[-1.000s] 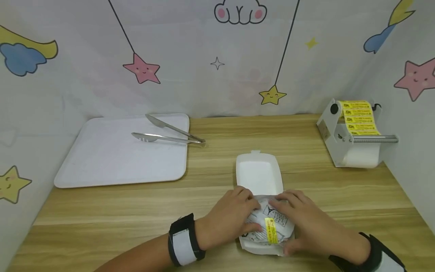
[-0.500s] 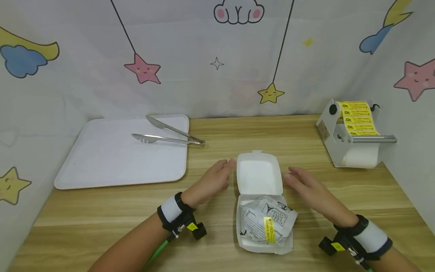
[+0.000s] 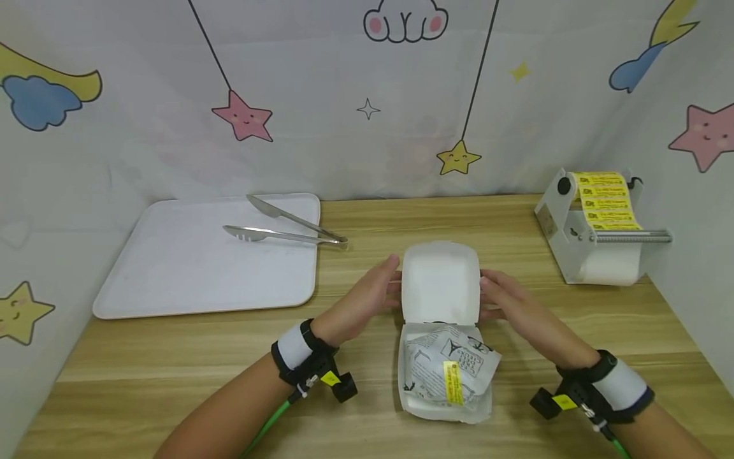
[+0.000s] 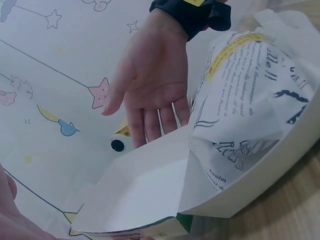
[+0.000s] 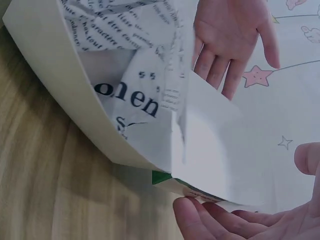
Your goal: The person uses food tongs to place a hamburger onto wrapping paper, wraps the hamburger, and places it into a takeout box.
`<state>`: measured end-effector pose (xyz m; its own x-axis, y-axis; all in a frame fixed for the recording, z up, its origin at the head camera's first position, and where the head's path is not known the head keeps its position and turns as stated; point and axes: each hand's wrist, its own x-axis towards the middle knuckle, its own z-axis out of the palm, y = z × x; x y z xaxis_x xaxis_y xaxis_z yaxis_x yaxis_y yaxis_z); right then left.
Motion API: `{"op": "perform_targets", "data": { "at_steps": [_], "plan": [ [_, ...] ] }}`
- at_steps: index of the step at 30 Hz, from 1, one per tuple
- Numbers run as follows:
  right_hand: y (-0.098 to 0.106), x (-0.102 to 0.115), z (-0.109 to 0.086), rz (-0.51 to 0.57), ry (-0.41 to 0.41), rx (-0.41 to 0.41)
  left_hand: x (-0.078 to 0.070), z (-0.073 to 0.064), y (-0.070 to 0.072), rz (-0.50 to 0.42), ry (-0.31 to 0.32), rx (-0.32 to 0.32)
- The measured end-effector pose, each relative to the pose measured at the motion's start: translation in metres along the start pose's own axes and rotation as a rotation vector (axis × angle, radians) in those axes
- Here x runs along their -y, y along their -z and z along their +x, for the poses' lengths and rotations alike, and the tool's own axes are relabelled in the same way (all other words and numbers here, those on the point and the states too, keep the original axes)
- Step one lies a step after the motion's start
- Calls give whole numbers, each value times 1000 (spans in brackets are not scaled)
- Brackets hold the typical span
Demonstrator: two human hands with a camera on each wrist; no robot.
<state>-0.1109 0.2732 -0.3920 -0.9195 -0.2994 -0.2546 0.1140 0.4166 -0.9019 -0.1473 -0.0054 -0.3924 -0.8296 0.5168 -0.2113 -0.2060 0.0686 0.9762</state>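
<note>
An opened white clamshell box (image 3: pixel 440 284) stands on the table, its lid tipped up at the far side. In its base lies a bundle wrapped in printed paper (image 3: pixel 430 357), with a yellow label (image 3: pixel 453 382) on it. My left hand (image 3: pixel 364 299) is at the lid's left edge, fingers straight and partly hidden behind it. On the opposite edge, my right hand (image 3: pixel 518 309) has its straight fingers against the lid. From the right wrist view, the fingertips (image 5: pixel 187 212) touch the lid's outer side. The bundle's contents are hidden.
At the back left, metal tongs (image 3: pixel 281 236) lie across the edge of a white tray (image 3: pixel 201 274). A label dispenser (image 3: pixel 602 236) with a yellow label roll stands at the back right. A printed curtain (image 3: pixel 321 83) hangs behind the table (image 3: pixel 229 370).
Both hands left the wrapped bundle and moved forward to the lid's sides. The lid has since tilted up a little. The bundle stays in the base.
</note>
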Motion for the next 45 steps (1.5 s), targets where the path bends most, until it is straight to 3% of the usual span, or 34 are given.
{"op": "perform_targets", "data": {
  "at_steps": [4, 9, 14, 20, 23, 26, 28, 31, 33, 35, 41, 45],
  "plan": [
    [0, 4, -4, 0, 31, -58, -3, -8, -2, 58, -61, -25],
    [-2, 10, -13, -76, 88, -131, -4, -21, -4, 167, -145, -43],
    [-5, 10, -28, -174, 230, -163, -5, -33, -8, 305, -199, -56],
    [-15, 3, -49, -237, 358, -189, -1, -44, -12, 433, -324, -34],
    [-21, -1, -59, -292, 403, -216, 2, -49, -10, 485, -375, 19],
    [-27, -3, -69, -349, 438, -230, 5, -53, -7, 561, -397, 147],
    [-31, -4, -74, -382, 443, -229, 10, -53, -6, 659, -438, 248],
    [-35, -6, -80, -429, 457, -224, 19, -50, -7, 872, -522, 329],
    [-37, -9, -81, -450, 469, -221, 27, -48, -10, 1008, -589, 330],
    [-38, -12, -82, -473, 469, -224, 32, -48, -12, 1097, -618, 319],
    [-44, -22, -88, -589, 408, -230, 41, -52, -15, 1190, -647, 311],
    [-49, -26, -91, -669, 430, -234, 46, -53, -18, 1250, -659, 298]
  ]
}}
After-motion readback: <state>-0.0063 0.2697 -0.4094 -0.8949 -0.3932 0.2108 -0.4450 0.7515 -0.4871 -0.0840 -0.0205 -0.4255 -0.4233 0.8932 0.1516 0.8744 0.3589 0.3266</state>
